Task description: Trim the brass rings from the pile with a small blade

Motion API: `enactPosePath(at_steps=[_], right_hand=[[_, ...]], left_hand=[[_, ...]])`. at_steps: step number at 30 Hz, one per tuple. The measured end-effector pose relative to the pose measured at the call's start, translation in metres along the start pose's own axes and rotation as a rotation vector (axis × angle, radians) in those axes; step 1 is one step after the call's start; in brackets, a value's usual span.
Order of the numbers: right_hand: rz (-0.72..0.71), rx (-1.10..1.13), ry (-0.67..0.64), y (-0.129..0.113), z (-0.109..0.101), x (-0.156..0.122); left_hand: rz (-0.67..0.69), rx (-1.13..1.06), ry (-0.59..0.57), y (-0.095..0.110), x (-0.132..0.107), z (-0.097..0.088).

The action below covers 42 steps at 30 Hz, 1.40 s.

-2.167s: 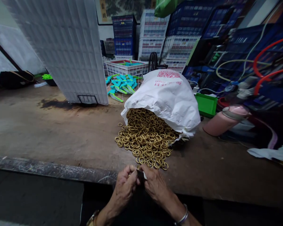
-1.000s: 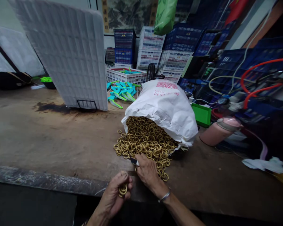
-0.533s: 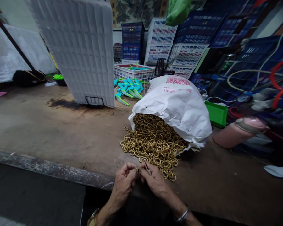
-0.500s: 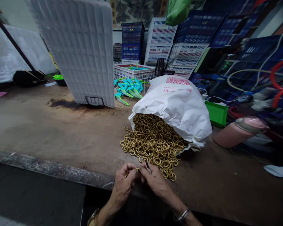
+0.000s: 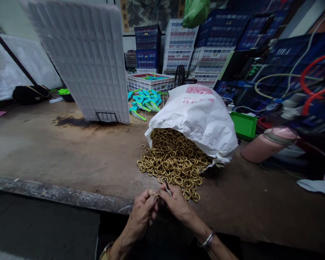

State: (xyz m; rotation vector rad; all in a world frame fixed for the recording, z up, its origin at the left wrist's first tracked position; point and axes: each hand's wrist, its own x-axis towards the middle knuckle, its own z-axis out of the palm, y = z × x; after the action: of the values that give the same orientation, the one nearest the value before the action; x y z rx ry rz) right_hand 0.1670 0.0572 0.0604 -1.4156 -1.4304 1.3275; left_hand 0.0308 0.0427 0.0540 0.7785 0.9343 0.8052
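Close together over the table's front edge, both hands pinch around a small brass-coloured ring (image 5: 157,195), mostly covered by fingers. My left hand (image 5: 144,209) is closed on its left side. My right hand (image 5: 176,204) is closed too, with a slim dark-tipped tool (image 5: 167,188) sticking up between thumb and fingers; its kind cannot be made out. Just beyond the hands, a heap of brass-coloured rings (image 5: 176,162) spills from the mouth of a white woven sack (image 5: 195,112) lying on its side.
On the brown table (image 5: 56,155) stands a tall white ribbed panel (image 5: 83,61) at left. Turquoise and green plastic pieces (image 5: 144,101) lie behind the sack. A pink bottle (image 5: 268,144) and a green tray (image 5: 243,125) are at right. Stacked crates (image 5: 178,47) fill the back.
The view has shifted slightly, so the table's things sit a little further left. Both hands stay together at the ring, with only small finger movement.
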Motion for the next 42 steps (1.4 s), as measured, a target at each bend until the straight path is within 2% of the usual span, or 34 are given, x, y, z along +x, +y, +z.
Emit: enactPosePath(at_steps=[3,6,9,12,21,34,39,42], right_hand=[[-0.026,-0.089,0.037,0.000,-0.001,-0.002],[-0.124,-0.340,0.094,0.002,-0.001,-0.007],[-0.177,-0.554,0.030,0.005,0.001,-0.013],[-0.187,-0.664,-0.007,0.006,0.003,-0.017],[-0.180,-0.758,-0.034,0.001,0.006,-0.019],[-0.191,-0.806,-0.015,-0.003,0.008,-0.021],[-0.188,-0.795,-0.082,-0.007,0.009,-0.019],[-0.172,-0.822,-0.114,-0.002,0.007,-0.017]], left_hand=[[0.000,-0.078,-0.019,0.001,-0.003,0.001],[0.023,-0.090,0.005,0.002,-0.004,0.002],[0.054,-0.065,0.024,0.003,-0.005,0.003],[0.066,-0.013,0.040,0.001,-0.005,0.003],[0.152,0.115,0.075,-0.004,-0.002,-0.002],[0.201,0.096,0.037,-0.001,-0.004,-0.004],[0.240,0.151,0.039,0.000,-0.006,-0.007],[0.295,0.212,0.036,0.001,-0.014,-0.007]])
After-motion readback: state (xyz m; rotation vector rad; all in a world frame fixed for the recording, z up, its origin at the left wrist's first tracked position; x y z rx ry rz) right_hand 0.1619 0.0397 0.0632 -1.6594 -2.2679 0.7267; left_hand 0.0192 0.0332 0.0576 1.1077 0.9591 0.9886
